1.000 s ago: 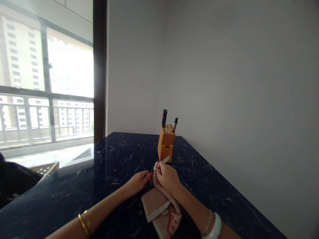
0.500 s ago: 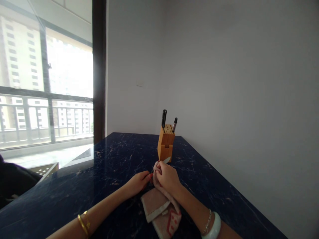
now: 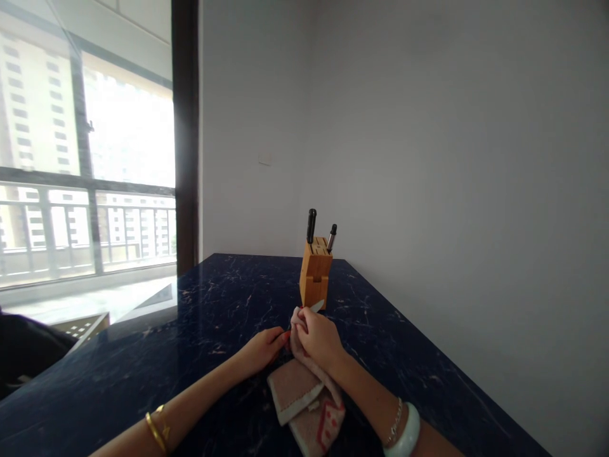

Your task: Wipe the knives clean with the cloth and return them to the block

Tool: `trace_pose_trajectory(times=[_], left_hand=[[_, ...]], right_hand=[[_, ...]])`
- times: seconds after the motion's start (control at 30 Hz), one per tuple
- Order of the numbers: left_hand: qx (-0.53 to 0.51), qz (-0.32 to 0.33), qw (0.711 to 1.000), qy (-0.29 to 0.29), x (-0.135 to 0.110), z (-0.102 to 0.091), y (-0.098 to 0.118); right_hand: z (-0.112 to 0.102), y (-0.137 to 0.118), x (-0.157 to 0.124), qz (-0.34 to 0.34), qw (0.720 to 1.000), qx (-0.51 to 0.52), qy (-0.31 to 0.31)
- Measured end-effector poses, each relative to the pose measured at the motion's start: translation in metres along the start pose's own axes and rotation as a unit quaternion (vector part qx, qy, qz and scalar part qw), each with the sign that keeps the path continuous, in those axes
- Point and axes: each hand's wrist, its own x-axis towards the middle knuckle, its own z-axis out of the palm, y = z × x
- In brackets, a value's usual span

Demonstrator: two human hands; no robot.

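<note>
While your left hand curls closed at the near end of a small knife with a pale, pointed metal blade, apparently on its handle, which your fingers hide, your right hand pinches a dusty-pink cloth towel with white edging around the blade. The two hands sit close together, the left at about 8 o'clock from the right. The knife's long axis runs from your left hand out towards 1 or 2 o'clock, so your right hand is the nearer to the bare tip. That tip stands out in front of the lower face of an upright, honey-coloured wooden knife block, just beyond your hands at 12 to 1 o'clock; you cannot tell whether they touch.

The block is smooth and angular, notched low in front and slotted on top, with a glossy black handle and a slimmer black-and-metal handle sticking up. The towel's soft, fuzzy folds trail to 6 o'clock, showing a red-dotted patch, over the polished, dark-blue, white-veined bench.
</note>
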Motion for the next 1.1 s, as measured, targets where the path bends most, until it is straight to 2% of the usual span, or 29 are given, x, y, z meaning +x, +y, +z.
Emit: trace_pose_trajectory(times=[0.27,0.47,0.63,0.8,1.0,1.1], left_hand=[[0.005,0.002,1.0,0.005,0.001,0.0,-0.002],[0.064,0.031,0.997,0.009,-0.002,-0.002,0.003],[0.079,0.02,0.997,0.002,-0.004,-0.004,0.005],[0.075,0.011,0.997,-0.006,-0.005,-0.004,0.007],[0.036,-0.012,0.999,0.004,-0.001,-0.001,0.001],[0.028,-0.014,0.999,0.015,0.001,0.001,-0.002]], right_hand=[[0.002,-0.002,0.0,0.009,1.0,0.005,-0.002],[0.001,-0.001,0.0,0.006,1.0,0.004,0.015],[-0.002,-0.002,0.001,0.011,1.0,-0.009,-0.016],[-0.004,-0.004,0.0,0.026,0.999,-0.018,-0.035],[-0.007,-0.006,-0.003,0.012,1.0,0.009,-0.004],[-0.008,-0.007,-0.003,0.019,1.0,0.008,-0.014]])
